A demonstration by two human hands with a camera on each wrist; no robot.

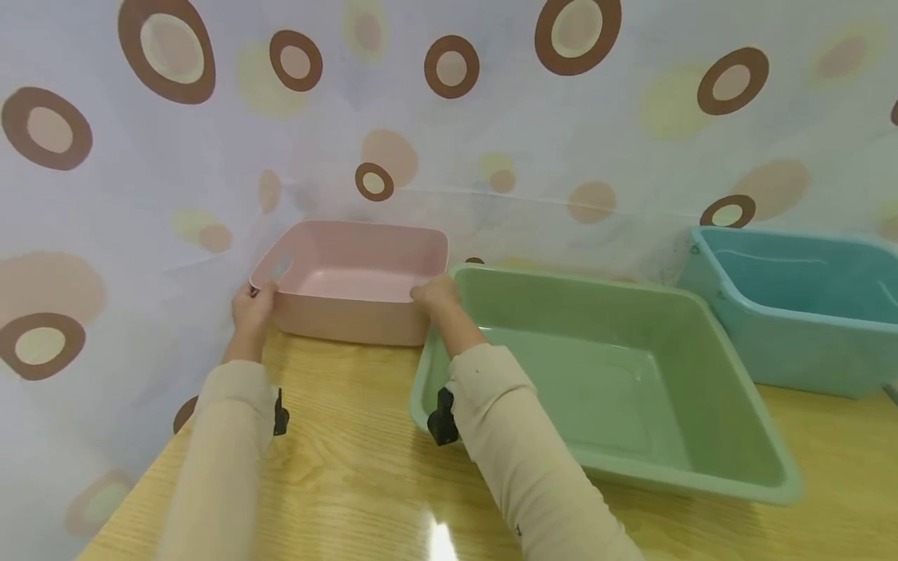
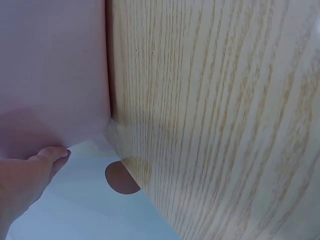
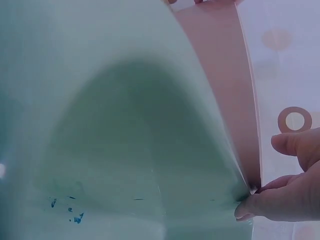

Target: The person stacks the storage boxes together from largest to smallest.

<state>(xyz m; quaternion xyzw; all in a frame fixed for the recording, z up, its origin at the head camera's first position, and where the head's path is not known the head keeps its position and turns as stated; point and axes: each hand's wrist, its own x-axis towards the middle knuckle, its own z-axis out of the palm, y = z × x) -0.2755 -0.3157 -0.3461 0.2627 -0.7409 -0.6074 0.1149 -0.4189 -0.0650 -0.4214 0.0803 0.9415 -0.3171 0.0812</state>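
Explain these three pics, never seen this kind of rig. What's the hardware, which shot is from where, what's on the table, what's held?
No robot here: the work is done by a person's bare left hand and right hand.

The wide picture comes from a camera on the head, looking forward and down. The other two come from wrist cameras: the left one shows mostly pink bin and wood grain, the right one mostly green tub.

Along the wooden table, left to right, are the pink bin, the green tub and a blue bin.

The left hand grips the pink bin's near left corner. The right hand touches its near right corner, beside the tub's rim; whether it grips there is hard to tell.
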